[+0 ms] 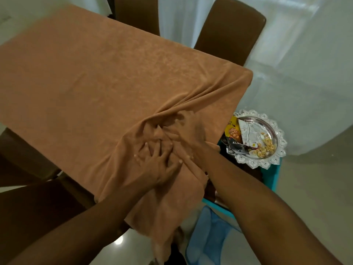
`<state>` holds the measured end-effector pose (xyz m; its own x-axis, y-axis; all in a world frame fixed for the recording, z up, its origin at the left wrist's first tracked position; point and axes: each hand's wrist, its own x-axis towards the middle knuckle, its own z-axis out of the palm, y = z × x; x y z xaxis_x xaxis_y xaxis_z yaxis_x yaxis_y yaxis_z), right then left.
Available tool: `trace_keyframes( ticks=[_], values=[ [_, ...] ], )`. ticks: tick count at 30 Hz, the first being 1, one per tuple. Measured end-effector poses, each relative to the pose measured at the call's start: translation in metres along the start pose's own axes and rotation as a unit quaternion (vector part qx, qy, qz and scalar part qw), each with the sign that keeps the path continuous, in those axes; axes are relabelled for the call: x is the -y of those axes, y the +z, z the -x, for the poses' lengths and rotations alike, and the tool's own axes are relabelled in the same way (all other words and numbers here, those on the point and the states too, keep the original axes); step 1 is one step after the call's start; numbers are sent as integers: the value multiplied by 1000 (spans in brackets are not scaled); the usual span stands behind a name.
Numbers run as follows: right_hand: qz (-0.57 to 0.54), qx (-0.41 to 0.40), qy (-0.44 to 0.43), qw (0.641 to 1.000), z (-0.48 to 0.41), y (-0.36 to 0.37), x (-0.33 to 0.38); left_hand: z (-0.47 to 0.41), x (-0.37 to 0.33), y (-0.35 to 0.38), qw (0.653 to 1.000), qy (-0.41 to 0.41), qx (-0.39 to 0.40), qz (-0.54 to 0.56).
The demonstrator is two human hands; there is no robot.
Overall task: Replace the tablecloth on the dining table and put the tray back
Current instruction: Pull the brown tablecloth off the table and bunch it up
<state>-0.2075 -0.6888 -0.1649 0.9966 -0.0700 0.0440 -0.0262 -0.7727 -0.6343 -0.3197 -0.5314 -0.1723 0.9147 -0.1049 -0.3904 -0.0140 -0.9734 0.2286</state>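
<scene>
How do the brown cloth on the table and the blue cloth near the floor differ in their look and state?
The brown cloth is spread over the table, mostly flat, with folds bunched at the near corner under the left hand and right hand. The blue cloth lies low beside the table, crumpled and untouched. The brown one looks much larger in view; the blue one shows only partly. Both are plain, single-coloured fabrics.
</scene>
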Motion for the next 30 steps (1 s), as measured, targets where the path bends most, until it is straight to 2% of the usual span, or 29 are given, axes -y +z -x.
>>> trace_keyframes(
  ticks=[2,4,8,11,14,17,20,22,24,25,26,27,28,30],
  values=[
    [81,-27,90,992,-2,-2,-34,-17,-5,-7,1000,-24,13,-5],
    [125,5,126,984,-1,-2,-60,-34,-5,-14,999,-39,15,-27],
    [108,51,55,991,-7,-1,-68,-73,24,-37,996,-75,39,-30],
    [73,66,70,993,-36,9,-54,-99,48,-57,994,-86,63,-3],
    [38,96,57,993,-53,16,-34,-116,71,-83,997,-49,55,16],
    [29,129,-16,991,-71,22,-6,-121,87,-103,999,-9,33,-41],
    [-86,195,21,977,-103,28,25,-103,72,-98,993,2,-51,-107],
    [-181,235,60,953,-119,35,40,-88,51,-82,971,106,-144,-158],
    [-295,264,92,914,-131,41,51,-81,32,-68,941,223,-218,-129],
    [-368,270,118,882,-137,41,53,-81,22,-64,941,264,-187,-103],
    [-412,274,139,858,-143,40,51,-86,13,-60,948,286,-114,-82],
    [-407,262,145,863,-148,37,45,-91,4,-56,952,293,-37,-78],
    [-365,234,130,891,-150,31,36,-96,-4,-51,953,290,14,-90],
    [-235,127,71,961,-144,19,10,-109,-11,-39,954,259,76,-130]
  ],
)
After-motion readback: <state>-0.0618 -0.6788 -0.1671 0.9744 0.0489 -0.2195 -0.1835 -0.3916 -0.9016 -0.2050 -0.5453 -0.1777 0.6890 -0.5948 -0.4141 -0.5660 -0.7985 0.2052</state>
